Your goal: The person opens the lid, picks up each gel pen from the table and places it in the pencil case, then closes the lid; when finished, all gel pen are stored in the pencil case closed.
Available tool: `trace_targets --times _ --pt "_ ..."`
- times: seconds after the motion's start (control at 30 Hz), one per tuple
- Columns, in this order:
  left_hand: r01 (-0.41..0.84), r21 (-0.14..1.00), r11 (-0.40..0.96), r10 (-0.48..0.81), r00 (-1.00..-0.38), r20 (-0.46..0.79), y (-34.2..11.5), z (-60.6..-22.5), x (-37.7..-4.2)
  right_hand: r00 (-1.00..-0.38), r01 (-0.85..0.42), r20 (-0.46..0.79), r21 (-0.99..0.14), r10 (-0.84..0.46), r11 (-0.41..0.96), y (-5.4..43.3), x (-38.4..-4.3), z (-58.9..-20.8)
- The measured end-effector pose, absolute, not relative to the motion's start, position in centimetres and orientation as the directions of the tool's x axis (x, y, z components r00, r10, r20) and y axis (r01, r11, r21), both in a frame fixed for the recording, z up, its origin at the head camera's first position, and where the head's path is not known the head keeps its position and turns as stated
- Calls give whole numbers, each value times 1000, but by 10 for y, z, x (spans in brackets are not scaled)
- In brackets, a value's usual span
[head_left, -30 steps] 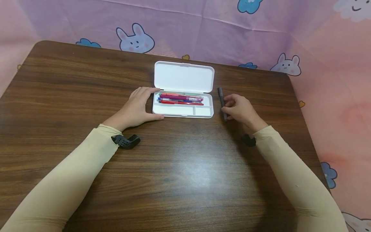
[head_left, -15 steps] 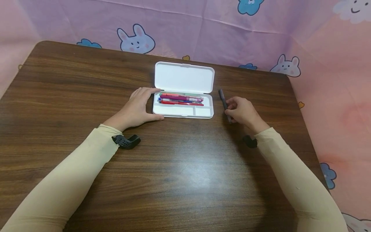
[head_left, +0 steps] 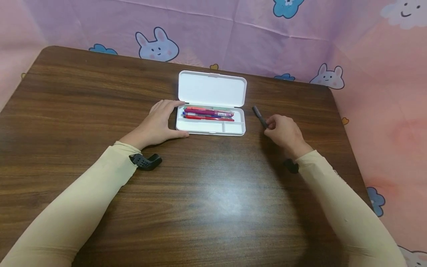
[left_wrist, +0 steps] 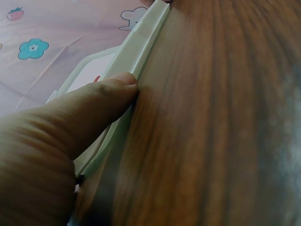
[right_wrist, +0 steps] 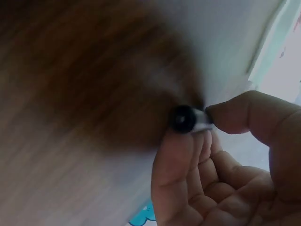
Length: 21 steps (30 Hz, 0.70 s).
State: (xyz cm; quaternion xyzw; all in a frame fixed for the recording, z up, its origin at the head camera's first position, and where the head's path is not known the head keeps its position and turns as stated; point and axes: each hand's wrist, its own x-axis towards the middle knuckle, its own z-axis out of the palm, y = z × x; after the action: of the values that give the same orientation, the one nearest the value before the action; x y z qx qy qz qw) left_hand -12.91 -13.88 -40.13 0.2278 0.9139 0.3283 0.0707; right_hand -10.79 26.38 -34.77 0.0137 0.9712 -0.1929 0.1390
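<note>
A white pencil case [head_left: 200, 128] lies with its lid [head_left: 211, 89] raised. Several pens [head_left: 208, 114], red, purple and blue among them, lie in its long rear compartment. My left hand [head_left: 156, 122] holds the case's left end, thumb along the front edge and index finger at the back corner. In the left wrist view the thumb [left_wrist: 108, 94] presses the case's side wall. Right of the case, my right hand [head_left: 285, 133] pinches a dark grey pen [head_left: 259, 115] between thumb and fingers. The right wrist view shows the pen's round black end [right_wrist: 182, 118] between thumb and fingers.
The dark wooden table [head_left: 186, 193] extends on all sides of the case. Behind it and at the right hang patterned pink and purple cloths [head_left: 213, 33]. The case's front strip has a divider [head_left: 224, 127] with a small compartment at its right.
My right hand has moved slightly right and toward me with the pen, whose far end now slants more to the left. The left hand and the pencil case have stayed put.
</note>
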Motion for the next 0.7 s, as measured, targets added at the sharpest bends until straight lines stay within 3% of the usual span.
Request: trace_targets --times 0.2,0.33,0.53,0.7 --pt "348 641 684 460 -888 -8 -140 -401 -129 -982 -7 -173 -367 -76 930 256 -110 -341" --pt "349 639 685 460 -888 -8 -141 -401 -128 -980 -163 -43 -384 -194 909 232 -113 -334" --pt "361 641 677 463 -886 11 -141 -402 -129 -879 -476 100 -242 -466 845 180 -119 -332" --pt "368 638 676 463 -886 21 -141 -402 -128 -820 -571 66 -157 -568 806 145 -126 -335"
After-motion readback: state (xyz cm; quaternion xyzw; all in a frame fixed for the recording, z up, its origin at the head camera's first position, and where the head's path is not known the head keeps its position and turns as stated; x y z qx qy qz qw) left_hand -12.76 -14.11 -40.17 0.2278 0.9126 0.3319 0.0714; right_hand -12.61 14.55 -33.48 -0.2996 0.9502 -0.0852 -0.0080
